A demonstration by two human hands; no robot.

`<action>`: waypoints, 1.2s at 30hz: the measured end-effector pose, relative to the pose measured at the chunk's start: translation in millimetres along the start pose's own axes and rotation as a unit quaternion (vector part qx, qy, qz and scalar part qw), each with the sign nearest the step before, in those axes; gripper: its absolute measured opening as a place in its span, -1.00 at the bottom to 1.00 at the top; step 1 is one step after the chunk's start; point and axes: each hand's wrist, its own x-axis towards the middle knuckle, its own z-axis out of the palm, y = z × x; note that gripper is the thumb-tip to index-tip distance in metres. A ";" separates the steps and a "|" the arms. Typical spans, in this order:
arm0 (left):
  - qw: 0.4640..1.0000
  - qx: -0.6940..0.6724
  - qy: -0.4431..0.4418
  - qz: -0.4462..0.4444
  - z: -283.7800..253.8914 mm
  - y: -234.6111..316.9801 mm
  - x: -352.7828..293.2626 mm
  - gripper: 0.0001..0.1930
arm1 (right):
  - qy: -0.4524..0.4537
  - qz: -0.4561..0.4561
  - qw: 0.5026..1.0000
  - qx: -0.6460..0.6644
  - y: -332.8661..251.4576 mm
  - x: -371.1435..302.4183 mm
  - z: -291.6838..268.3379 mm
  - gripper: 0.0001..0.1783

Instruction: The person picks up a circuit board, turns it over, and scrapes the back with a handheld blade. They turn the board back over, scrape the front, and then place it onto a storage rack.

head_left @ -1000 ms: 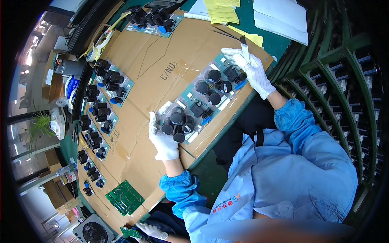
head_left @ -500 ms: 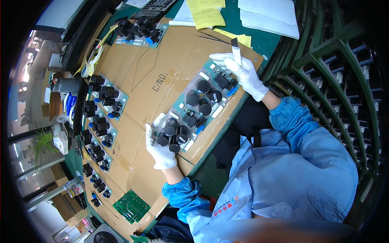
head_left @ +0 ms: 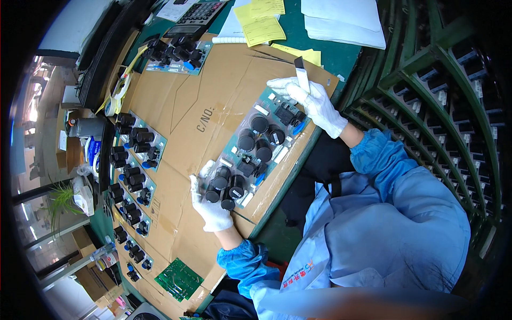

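A long green circuit board (head_left: 237,156) with several black cylindrical capacitors lies at a slant in front of me, over brown cardboard. My left hand (head_left: 212,207), in a white glove, grips its near-left end, thumb and fingers at the edges. My right hand (head_left: 314,104), gloved too, is closed at the far-right end. Between its fingers stands a flat white tool with a black end (head_left: 302,77), perhaps a small brush. That hand's fingers also reach over the board's far edge, and its palm hides part of the corner.
Several similar boards (head_left: 136,181) line the cardboard's left side; another (head_left: 184,56) is at the back. A bare green board (head_left: 179,279) lies near the front. Yellow slips (head_left: 264,29), white papers (head_left: 344,21) and a calculator (head_left: 197,18) sit behind. A green rack (head_left: 426,101) stands right.
The whole view has shifted, so the cardboard and boards sit lower in the picture. Both hands keep their places on the circuit board, and the white tool stays in my right hand.
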 end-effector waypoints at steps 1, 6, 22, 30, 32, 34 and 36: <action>1.000 0.008 0.004 0.003 -0.3 0.1 -0.2 -0.45 | 0.001 0.000 1.000 0.000 0.4 0.2 -0.1 -0.52; 1.000 0.011 0.008 0.012 5.0 0.1 -1.8 -0.46 | 0.022 -0.068 0.991 -0.117 30.8 4.8 -8.8 -0.53; 0.999 -0.033 -0.003 -0.008 6.4 3.0 -1.9 -0.45 | 0.001 -0.065 0.997 -0.040 16.8 2.4 -2.9 -0.54; 0.999 -0.041 -0.017 -0.017 7.1 3.9 -1.9 -0.42 | 0.019 -0.026 0.999 -0.029 6.2 -0.3 0.6 -0.57; 0.999 -0.044 -0.011 -0.015 7.3 3.7 -2.5 -0.42 | 0.031 -0.032 0.998 -0.046 11.4 0.1 -0.5 -0.57; 0.999 -0.046 -0.013 -0.021 6.5 3.4 -1.4 -0.41 | 0.031 -0.030 0.998 -0.049 10.5 -0.3 -0.1 -0.57; 0.999 -0.045 -0.020 -0.021 4.3 3.6 -0.1 -0.41 | 0.033 -0.026 0.998 -0.039 9.5 0.1 0.5 -0.58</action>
